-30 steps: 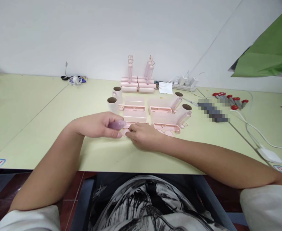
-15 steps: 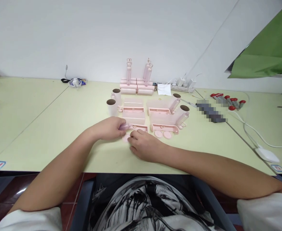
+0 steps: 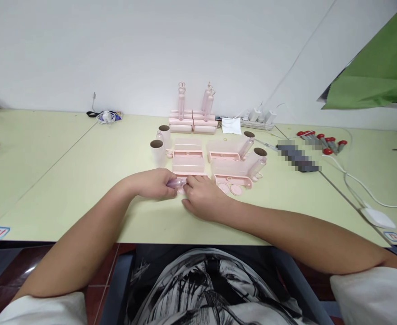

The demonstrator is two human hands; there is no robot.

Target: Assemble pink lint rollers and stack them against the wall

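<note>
My left hand (image 3: 153,183) is closed around a small pale pink handle piece (image 3: 176,182) just above the yellow-green table (image 3: 83,180). My right hand (image 3: 201,196) rests beside it, fingertips pinched at the end of that same piece. Both hands sit right in front of a pink lint-roller case (image 3: 189,163). Two small pink discs (image 3: 230,189) lie to the right of my right hand. What lies under my right fingers is hidden.
More pink cases (image 3: 230,155), white rolls with cardboard cores (image 3: 158,151) and stacked pink parts (image 3: 193,124) fill the table's middle and back. A power strip (image 3: 257,122), red-handled tools (image 3: 320,140), white cables (image 3: 364,189) and a white adapter (image 3: 376,218) lie right.
My two hands have drawn together; the right fingers moved up to the tip of the pink piece held in the left hand. The view also shifted slightly.
</note>
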